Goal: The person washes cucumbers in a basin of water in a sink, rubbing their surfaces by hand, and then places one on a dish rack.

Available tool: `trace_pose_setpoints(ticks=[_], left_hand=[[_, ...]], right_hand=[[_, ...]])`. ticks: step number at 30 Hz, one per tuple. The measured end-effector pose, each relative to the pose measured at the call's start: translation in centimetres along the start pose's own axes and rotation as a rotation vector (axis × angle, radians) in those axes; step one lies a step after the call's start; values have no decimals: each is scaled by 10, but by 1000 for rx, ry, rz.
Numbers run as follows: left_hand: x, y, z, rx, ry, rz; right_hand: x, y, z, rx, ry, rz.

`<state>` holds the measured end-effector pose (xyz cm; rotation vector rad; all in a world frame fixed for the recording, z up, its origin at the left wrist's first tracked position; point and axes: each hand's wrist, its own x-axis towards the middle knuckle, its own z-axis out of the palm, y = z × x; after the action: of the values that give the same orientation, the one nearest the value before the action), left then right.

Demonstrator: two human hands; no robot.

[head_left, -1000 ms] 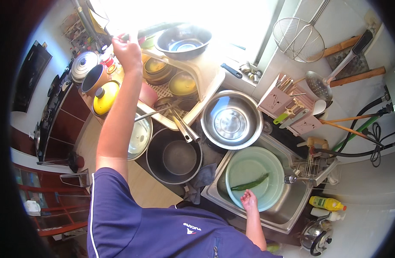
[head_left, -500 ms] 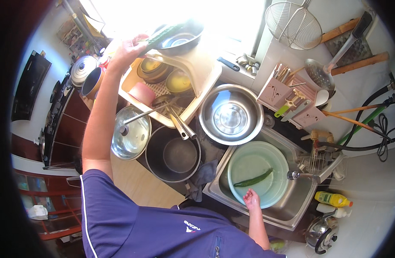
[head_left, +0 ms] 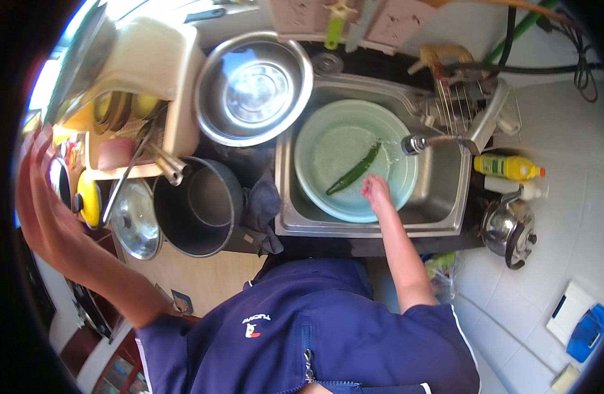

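Note:
A dark green cucumber (head_left: 353, 171) lies in water in a pale green basin (head_left: 302, 154) set in the steel sink (head_left: 446, 197). My right hand (head_left: 377, 190) is over the basin's near side, close to the cucumber, its fingers loosely bent and nothing seen in them. At the far left, my left hand (head_left: 36, 184) is raised with its fingers stretched out, holding nothing that I can see. Beyond its fingertips a metal bowl (head_left: 95, 52) sits tilted on the cream dish rack (head_left: 147, 59), with a green strip along its side, blurred near the picture's rim.
A faucet (head_left: 440, 141) reaches over the basin, with ripples below it. Left of the sink stand a steel bowl (head_left: 254, 88), a dark pot (head_left: 200, 207), a glass lid (head_left: 134, 217) and a grey cloth (head_left: 261, 213). A yellow bottle (head_left: 509, 167) and a kettle (head_left: 509, 230) are right.
My view has turned toward the sink. My left hand, earlier around a long green thing at the bowl on the rack, has let go and drawn back. The right hand reaches farther over the basin.

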<state>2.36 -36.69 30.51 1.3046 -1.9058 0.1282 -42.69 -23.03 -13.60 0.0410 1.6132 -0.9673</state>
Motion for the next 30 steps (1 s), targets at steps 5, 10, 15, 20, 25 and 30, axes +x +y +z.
trace_pose_setpoints(ticks=[5, 10, 15, 20, 25, 30], left_hand=[[-104, 137, 188, -852, -745, -610], [-275, 111, 324, -637, -1131, -605], [-307, 108, 360, -461, -1122, -567], [-263, 144, 366, -833, -1292, -1022], [-253, 164, 361, -803, -1187, -1135], [-251, 170, 323, -1070, -1372, -1257]], right_hand=[[73, 14, 32, -252, 183, 36], [82, 42, 75, -922, 654, -149], [82, 34, 42, -222, 22, -216], [1, -37, 61, 415, -268, -103], [-21, -57, 85, 29, -58, -247], [50, -74, 42, 140, -181, 19]])
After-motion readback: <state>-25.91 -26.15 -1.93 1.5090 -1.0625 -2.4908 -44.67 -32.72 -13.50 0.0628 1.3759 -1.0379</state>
